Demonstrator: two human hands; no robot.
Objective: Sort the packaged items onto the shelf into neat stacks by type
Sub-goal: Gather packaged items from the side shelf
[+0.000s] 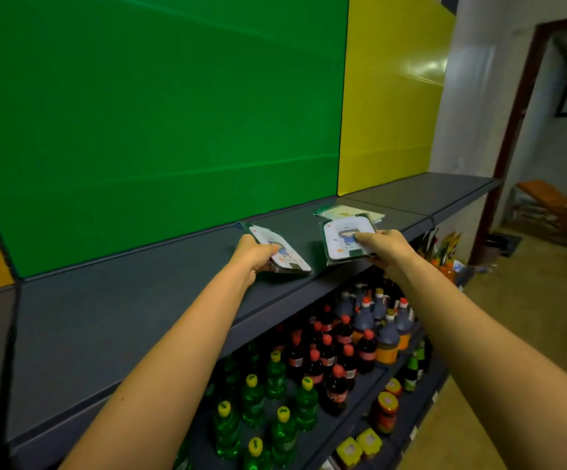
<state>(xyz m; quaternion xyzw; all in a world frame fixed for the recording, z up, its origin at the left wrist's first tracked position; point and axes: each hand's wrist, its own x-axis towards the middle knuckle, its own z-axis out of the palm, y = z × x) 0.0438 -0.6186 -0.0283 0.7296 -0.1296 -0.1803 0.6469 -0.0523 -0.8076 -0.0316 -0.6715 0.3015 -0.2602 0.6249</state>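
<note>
Left hand grip holds glossy flat cartoon-printed packet; right hand grip clasps matching packet stack on matte grey shelf. Pale-green packets just behind.

arms: both mine bare from forearm to wrist, no sleeve in view | left hand: bare, no glove, ring or watch showing | right hand: bare, no glove or band, nails look painted red | small dark mark on left forearm
</note>
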